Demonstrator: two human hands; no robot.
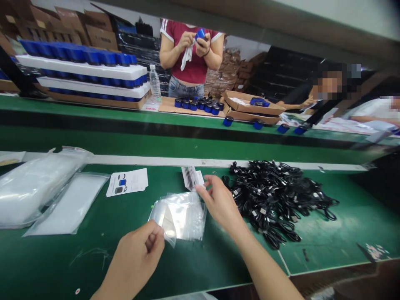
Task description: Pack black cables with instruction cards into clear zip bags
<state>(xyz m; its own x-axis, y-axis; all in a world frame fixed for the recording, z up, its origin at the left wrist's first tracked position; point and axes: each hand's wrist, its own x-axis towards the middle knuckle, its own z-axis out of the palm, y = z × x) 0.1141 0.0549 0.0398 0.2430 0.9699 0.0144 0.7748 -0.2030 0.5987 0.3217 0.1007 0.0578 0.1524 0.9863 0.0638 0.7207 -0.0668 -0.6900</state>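
Note:
My left hand (137, 254) is curled at the near edge of the green table (93, 254), pinching the corner of a small clear plastic bag (179, 216). Just beyond that bag my right hand (218, 200) reaches forward, its fingertips closed on the edge of a small stack of barcode labels (191, 177). To the right of this hand lies a big heap of black cables (275, 198).
A printed leaflet (127, 182) and stacks of larger clear bags (34, 187) lie at the left. Across the green conveyor (125, 137) a person in a red shirt (190, 54) wipes a blue round part, beside trays of blue parts (81, 62), a water bottle (154, 85) and cardboard boxes (250, 106).

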